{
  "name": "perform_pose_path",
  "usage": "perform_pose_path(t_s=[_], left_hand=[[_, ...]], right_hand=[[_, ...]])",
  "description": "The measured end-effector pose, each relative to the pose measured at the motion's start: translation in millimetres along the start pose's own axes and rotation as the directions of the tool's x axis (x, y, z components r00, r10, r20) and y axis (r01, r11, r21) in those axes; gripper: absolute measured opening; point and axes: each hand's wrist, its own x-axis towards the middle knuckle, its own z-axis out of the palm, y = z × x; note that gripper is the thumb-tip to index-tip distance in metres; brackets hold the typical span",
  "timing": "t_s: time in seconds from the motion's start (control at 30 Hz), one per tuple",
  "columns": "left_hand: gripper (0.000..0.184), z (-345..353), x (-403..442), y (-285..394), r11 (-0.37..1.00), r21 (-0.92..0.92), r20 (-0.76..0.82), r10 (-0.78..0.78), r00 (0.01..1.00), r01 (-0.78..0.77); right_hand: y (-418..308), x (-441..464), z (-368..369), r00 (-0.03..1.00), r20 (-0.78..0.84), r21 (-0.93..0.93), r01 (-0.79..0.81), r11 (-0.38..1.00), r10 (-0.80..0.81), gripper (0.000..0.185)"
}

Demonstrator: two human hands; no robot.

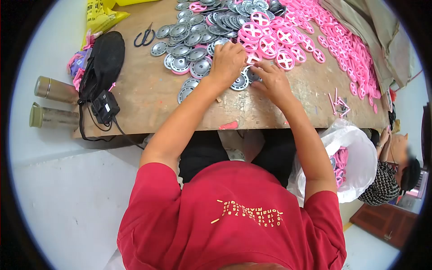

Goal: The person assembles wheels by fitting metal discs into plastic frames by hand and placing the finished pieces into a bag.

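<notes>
My left hand (228, 64) is over the front of the disc heap, fingers bent and close together; what its fingertips hold, if anything, is hidden. My right hand (274, 83) has its fingers and thumb around the edge of a silver wheel disc (252, 74), partly covered by the hand. Beside it, another silver disc (240, 82) lies on the table. A pink spoked wheel (254, 58) is just beyond, between my two hands. Further off are a pile of silver wheel discs (180, 50) and a pile of pink wheels (269, 46).
The wooden table (148, 105) also bears scissors (145, 37), a black bag (108, 54), a power adapter (105, 106), two bottles (56, 88) and small pink rods (335, 101). More pink wheels (348, 54) lie right. A white plastic bag (360, 157) holds parts; another person (382, 184) sits right.
</notes>
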Motion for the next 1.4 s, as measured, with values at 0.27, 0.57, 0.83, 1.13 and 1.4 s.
perform_pose_path(t_s=[0.27, 0.57, 0.83, 1.13, 1.4], left_hand=[[0.009, 5.2, 0.7, 2.9, 0.992, 0.13, 0.056, 0.0, 0.998, -0.007], [0.014, 22.1, 8.8, 9.9, 0.991, 0.132, 0.052, 0.019, 0.998, -0.025], [0.007, -2.0, 8.7, 58.3, 0.961, -0.104, -0.045, 0.251, 0.967, -0.254], [0.049, -34.5, -4.4, 122.4, -0.35, -0.759, 0.649, -0.337, 0.682, 0.549], [0.042, -26.4, -16.8, 133.8, -0.051, -0.847, 0.503, -0.403, 0.765, 0.53]], right_hand=[[12.5, -19.7, -2.5, 0.983, -0.177, -0.143, -0.073, 0.987, 0.047, 0.021], [22.8, -51.1, -40.4, 0.651, 0.042, 0.835, -0.439, 0.332, 0.758, 0.019], [7.8, -56.5, -58.5, 0.526, 0.264, 0.943, -0.318, -0.101, 0.809, 0.013], [-5.7, -68.6, -53.3, 0.663, 0.14, 0.977, -0.212, 0.005, 0.736, 0.012], [-31.0, -69.0, -55.1, 0.693, -0.261, 0.647, -0.392, 0.654, 0.672, 0.016]])
